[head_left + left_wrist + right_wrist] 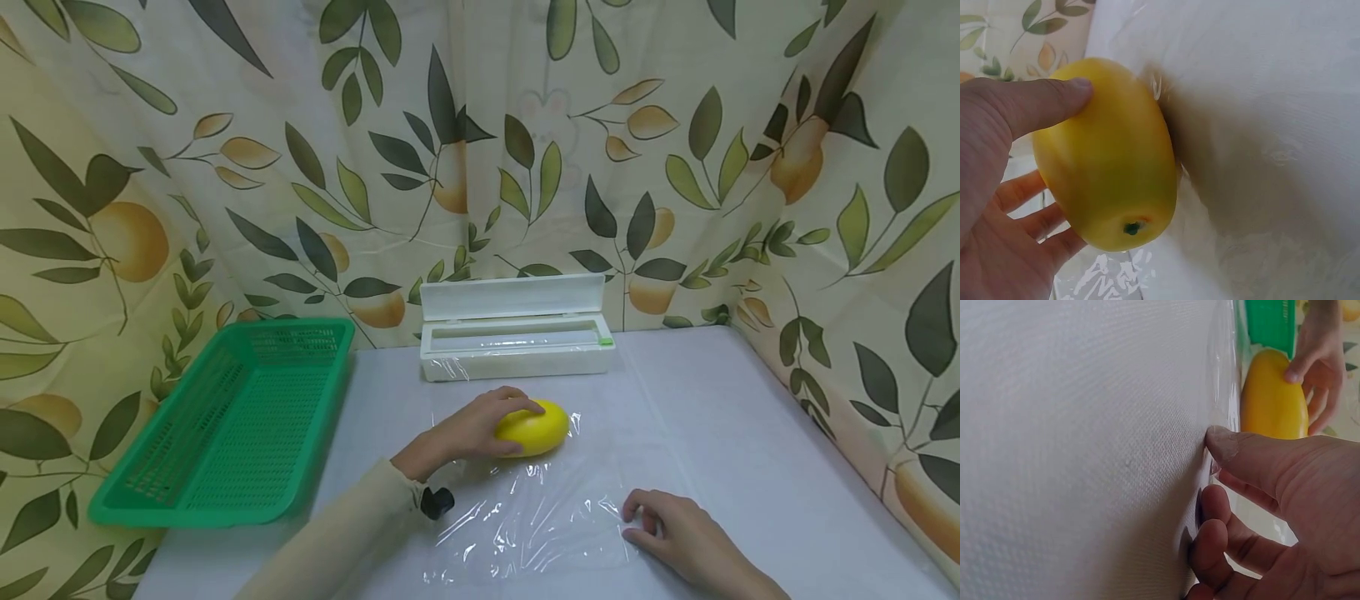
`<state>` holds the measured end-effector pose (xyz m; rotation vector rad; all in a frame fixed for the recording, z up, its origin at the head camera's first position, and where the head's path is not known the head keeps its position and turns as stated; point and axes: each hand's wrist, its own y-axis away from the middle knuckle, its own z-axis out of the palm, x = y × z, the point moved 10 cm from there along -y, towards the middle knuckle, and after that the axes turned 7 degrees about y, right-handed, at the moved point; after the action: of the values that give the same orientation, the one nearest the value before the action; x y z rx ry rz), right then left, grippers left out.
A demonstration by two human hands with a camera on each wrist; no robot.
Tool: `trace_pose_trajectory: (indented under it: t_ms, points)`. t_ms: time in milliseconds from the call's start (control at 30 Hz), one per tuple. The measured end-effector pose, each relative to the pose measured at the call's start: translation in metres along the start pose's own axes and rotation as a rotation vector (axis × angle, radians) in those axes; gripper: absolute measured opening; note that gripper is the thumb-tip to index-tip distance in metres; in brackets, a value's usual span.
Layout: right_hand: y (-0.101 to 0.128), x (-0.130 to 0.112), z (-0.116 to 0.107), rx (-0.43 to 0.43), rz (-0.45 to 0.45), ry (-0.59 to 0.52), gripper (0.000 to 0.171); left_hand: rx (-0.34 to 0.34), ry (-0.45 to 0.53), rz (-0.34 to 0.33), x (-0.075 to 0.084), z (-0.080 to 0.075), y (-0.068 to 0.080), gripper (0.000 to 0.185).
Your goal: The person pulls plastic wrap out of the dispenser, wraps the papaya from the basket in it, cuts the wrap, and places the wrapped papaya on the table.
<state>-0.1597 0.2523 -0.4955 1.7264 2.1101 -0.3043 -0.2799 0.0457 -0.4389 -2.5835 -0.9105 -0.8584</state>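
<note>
A smooth yellow fruit (542,429) lies on a sheet of clear cling film (536,517) spread over the white table (750,433). My left hand (480,427) grips the fruit from its left side, fingers curled over the top. In the left wrist view the thumb (1054,100) presses on the fruit (1110,162), whose green stem end faces the camera. My right hand (651,518) sits at the film's right edge, with thumb (1225,444) and curled fingers (1213,509) pinching the film against the table there. The right wrist view also shows the fruit (1272,400) beyond.
A white cling film dispenser box (517,333) stands with its lid up at the back of the table. A green plastic basket (232,417) sits at the left, partly over the table's edge. Leaf-patterned curtains (675,125) close in the back and sides.
</note>
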Motion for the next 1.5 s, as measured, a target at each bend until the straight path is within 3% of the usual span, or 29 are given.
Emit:
trace_pose_trajectory:
  t_ms: [200, 333, 433, 633, 833, 1000, 1233, 1500]
  points:
    - [0.0, 0.0, -0.001, 0.009, -0.001, 0.005, 0.021, 0.004, 0.01, -0.016, -0.001, 0.001, 0.001, 0.054]
    - [-0.001, 0.006, 0.003, -0.015, 0.091, 0.008, 0.025, 0.011, 0.005, -0.018, -0.002, 0.002, 0.002, 0.055]
    - [0.0, 0.007, 0.004, -0.023, 0.106, -0.005, 0.027, 0.017, -0.007, -0.016, -0.002, 0.003, 0.003, 0.057]
    - [0.005, -0.001, -0.001, 0.01, -0.021, -0.052, 0.016, 0.06, -0.035, -0.029, 0.0, -0.002, 0.015, 0.057]
    - [0.009, -0.006, -0.002, -0.024, -0.124, -0.106, 0.007, 0.206, -0.052, -0.043, 0.0, -0.019, 0.058, 0.051]
    - [0.012, 0.0, -0.001, -0.067, -0.105, -0.115, 0.008, 0.278, -0.023, -0.02, -0.002, -0.023, 0.1, 0.041]
    - [0.014, 0.008, 0.008, -0.185, -0.049, -0.157, 0.011, 0.22, 0.088, 0.024, -0.01, 0.002, 0.154, 0.021]
    - [0.02, 0.005, 0.009, -0.211, -0.153, -0.204, 0.007, 0.122, 0.129, 0.041, -0.014, 0.03, 0.183, 0.017]
